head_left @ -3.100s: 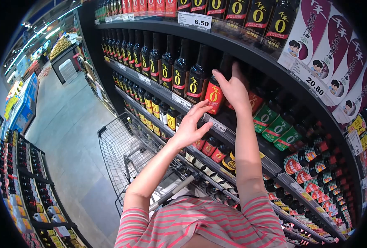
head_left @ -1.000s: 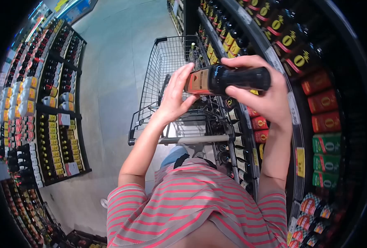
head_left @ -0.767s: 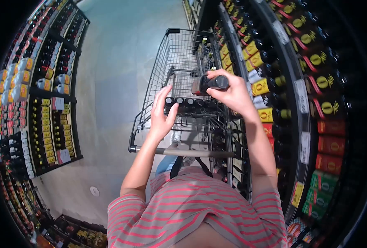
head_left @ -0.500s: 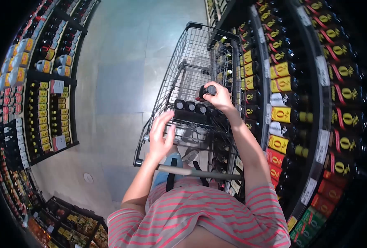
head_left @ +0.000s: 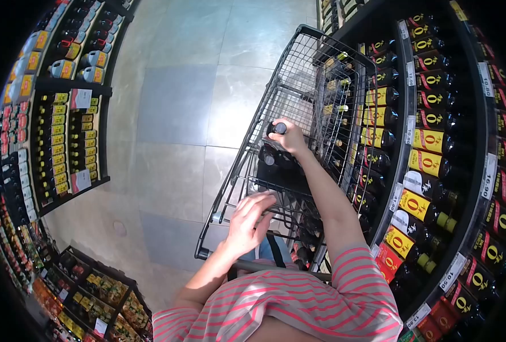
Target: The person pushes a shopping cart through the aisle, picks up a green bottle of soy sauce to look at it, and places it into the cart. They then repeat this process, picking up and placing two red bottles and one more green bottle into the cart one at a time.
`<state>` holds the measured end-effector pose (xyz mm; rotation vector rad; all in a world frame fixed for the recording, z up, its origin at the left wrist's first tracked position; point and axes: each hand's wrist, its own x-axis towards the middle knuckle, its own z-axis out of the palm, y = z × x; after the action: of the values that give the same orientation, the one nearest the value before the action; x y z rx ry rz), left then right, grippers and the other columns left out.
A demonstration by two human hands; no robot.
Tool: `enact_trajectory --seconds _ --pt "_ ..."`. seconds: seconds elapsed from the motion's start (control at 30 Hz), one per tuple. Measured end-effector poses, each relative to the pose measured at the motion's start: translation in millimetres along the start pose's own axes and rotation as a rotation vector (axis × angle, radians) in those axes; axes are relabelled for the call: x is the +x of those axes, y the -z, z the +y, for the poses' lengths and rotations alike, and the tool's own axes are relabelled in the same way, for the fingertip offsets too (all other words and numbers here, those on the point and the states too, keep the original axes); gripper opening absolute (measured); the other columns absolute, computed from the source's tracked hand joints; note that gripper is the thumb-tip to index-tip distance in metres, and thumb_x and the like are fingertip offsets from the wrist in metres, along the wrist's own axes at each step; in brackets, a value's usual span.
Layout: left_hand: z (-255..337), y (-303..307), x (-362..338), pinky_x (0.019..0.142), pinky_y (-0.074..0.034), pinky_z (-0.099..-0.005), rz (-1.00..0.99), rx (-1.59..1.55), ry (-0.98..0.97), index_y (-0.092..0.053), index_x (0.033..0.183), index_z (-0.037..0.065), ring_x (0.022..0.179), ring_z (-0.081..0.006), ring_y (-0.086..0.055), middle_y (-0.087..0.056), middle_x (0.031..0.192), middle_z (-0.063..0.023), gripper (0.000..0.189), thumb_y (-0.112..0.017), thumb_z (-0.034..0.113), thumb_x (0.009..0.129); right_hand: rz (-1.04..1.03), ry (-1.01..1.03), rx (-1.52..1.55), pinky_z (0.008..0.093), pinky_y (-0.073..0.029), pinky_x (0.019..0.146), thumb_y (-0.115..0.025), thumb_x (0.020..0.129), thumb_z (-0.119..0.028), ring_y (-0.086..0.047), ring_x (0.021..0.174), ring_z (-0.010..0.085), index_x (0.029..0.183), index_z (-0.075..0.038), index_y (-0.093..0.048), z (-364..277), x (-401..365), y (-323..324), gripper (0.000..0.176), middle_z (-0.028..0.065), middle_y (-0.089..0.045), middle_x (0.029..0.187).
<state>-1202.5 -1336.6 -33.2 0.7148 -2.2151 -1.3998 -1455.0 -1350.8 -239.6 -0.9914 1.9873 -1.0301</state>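
Note:
My right hand [head_left: 290, 137] is closed around the black-capped top of a dark bottle [head_left: 279, 129] inside the wire shopping cart [head_left: 295, 71]. Just below that hand, more dark-capped bottles [head_left: 268, 155] stand close together near the cart's handle end; my forearm and hand partly cover them. My left hand [head_left: 248, 222] hovers on the near side, fingers slightly bent and apart, holding nothing. Beneath it are the cart's bars and the grey push handle [head_left: 281, 268], close to my body.
Shelves of dark bottles with yellow and red labels [head_left: 427, 142] and price tags [head_left: 488, 176] line the right side, close to the cart. Across the tiled floor [head_left: 176, 108], a left shelf [head_left: 70, 142] holds bottles and jugs. Low bins [head_left: 102, 290] with packets stand at lower left.
My right hand, still on the bottle, has shifted slightly left and the bottle sits beside the others. My left hand has moved down and right. The view has turned, tilting the cart.

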Motion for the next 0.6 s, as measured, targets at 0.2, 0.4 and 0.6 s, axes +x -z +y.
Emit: enact_trajectory --seconds 0.2,0.4,0.6 --pt "2 2 -1 0.096 -0.050 -0.0411 -0.025 -0.014 0.068 -0.064 0.117 -0.002 0.111 -0.0346 -0.064 -0.066 0.116 -0.0187 0.042 -0.069 -0.007 0.076 -0.020 -0.052 -0.140 0.0392 -0.054 0.088 -0.085 0.071 -0.020 -0.069 0.101 0.0341 0.110 -0.008 -0.066 10 10 -37 0.045 0.0177 -0.071 0.105" --pt "2 2 0 0.095 -0.050 -0.0415 -0.021 -0.029 0.075 -0.064 0.114 -0.002 0.111 -0.0361 -0.065 -0.067 0.113 -0.0185 0.040 -0.069 -0.007 0.075 -0.077 -0.046 -0.118 0.0400 -0.052 0.090 -0.085 0.072 -0.017 -0.065 0.104 0.0349 0.109 -0.005 -0.062 13 10 -52 0.046 0.0177 -0.067 0.110" --pt "2 1 2 0.094 -0.050 -0.0417 -0.044 0.004 0.035 -0.064 0.114 -0.002 0.108 -0.0357 -0.065 -0.068 0.113 -0.0183 0.040 -0.069 -0.005 0.075 -0.129 0.033 -0.161 0.0402 -0.051 0.094 -0.085 0.068 -0.010 -0.062 0.109 0.0362 0.119 -0.008 -0.056 19 -4 -48 0.058 0.0178 -0.061 0.120"
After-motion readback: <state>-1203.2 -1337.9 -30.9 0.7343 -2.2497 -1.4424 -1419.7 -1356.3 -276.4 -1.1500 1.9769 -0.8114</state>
